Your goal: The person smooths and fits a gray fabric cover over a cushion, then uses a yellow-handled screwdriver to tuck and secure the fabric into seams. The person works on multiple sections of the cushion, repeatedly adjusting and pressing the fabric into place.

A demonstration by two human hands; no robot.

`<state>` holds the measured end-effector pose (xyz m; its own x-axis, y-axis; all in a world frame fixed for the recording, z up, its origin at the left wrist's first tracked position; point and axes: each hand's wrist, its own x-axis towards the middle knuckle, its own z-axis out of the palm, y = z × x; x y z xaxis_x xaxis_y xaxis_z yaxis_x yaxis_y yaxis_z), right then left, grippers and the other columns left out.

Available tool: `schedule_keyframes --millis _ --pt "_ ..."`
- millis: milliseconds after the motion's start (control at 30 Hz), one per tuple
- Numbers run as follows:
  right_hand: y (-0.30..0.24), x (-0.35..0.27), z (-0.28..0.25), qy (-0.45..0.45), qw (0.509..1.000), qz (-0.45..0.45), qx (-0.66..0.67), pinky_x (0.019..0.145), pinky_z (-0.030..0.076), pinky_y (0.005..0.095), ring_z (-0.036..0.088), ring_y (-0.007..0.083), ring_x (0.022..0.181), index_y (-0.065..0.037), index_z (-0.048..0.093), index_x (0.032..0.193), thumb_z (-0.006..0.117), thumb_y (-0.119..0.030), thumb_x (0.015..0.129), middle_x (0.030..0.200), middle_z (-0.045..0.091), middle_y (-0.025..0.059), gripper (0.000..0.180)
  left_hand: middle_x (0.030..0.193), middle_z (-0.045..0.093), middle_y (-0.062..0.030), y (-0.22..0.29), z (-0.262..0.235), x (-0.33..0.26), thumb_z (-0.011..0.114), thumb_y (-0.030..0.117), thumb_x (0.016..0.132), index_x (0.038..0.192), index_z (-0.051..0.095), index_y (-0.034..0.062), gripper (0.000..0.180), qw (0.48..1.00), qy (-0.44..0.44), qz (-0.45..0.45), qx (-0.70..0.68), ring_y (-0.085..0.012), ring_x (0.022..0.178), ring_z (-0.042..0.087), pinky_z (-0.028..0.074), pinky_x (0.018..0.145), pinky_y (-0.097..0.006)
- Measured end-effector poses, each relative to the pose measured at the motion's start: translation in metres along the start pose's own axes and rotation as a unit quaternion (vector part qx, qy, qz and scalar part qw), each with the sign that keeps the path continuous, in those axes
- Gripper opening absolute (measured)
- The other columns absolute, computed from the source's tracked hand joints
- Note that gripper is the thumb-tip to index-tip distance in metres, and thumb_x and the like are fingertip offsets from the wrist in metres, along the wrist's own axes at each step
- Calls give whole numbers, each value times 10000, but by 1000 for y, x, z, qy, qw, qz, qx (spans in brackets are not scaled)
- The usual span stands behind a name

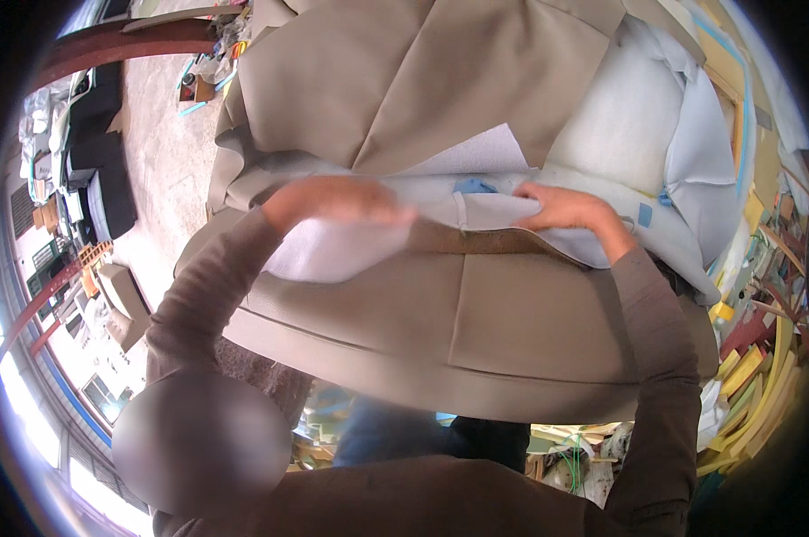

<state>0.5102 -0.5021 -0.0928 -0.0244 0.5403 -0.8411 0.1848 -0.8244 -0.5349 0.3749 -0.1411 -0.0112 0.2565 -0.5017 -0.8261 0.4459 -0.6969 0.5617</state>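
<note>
A taupe upholstery cover [539, 313], with seams and a pale fabric backing, lies over a large padded furniture piece in front of me. Its edge is folded back along the middle, where the white underside [333, 246] shows. My right hand [570, 210] is closed on the folded cover edge, fingertips bent over the pale backing. Over the left part of the fold is my left hand [346, 201], smeared by motion, so its fingers cannot be made out. Between the hands a small blue patch [476, 186] shows on the white padding.
White padding [606, 107] is exposed at the upper right, beside a loose pale flap [704, 134]. Yellow foam strips [762, 385] and scraps pile up at the right. Concrete floor [158, 116] and black furniture pieces [109, 179] lie to the left.
</note>
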Motion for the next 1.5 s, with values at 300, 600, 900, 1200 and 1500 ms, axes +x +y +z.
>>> schedule_keyframes --millis 300,600,900,1200,1500 --pt "3 -27 13 377 914 -61 -139 796 552 539 710 465 889 -150 772 1230 740 -167 982 944 760 208 251 1549 562 -230 -9 -4 85 709 725 953 1454 603 -26 908 978 170 19 116 -387 1428 564 464 1183 -474" --pt "24 20 -18 527 839 -55 -121 794 564 526 727 441 934 -171 745 1203 640 -74 962 984 774 182 280 1082 809 -179 -2 -29 115 614 746 1001 1244 772 128 682 892 407 -3 198 -385 1073 762 590 961 -497" --pt "56 86 -1 462 870 19 -173 809 573 566 727 449 910 -160 733 1164 618 -96 971 939 768 179 234 1022 820 -143 -52 -17 181 545 694 1061 1119 800 144 609 862 401 -50 308 -353 979 793 632 866 -475" --pt "116 -2 -29 184 981 -46 33 1003 548 431 718 290 1084 -46 705 1358 829 -472 911 1193 785 138 630 1187 782 -244 -115 -36 138 736 673 963 1294 754 70 688 914 312 23 260 -424 1109 757 595 977 -507" --pt "174 -82 -17 113 985 125 47 1184 433 372 640 300 1327 75 458 1614 888 -377 788 1499 652 218 1035 1238 783 -199 -217 -32 29 673 379 1064 1425 691 173 416 861 351 -87 357 -424 1156 744 565 1028 -534"
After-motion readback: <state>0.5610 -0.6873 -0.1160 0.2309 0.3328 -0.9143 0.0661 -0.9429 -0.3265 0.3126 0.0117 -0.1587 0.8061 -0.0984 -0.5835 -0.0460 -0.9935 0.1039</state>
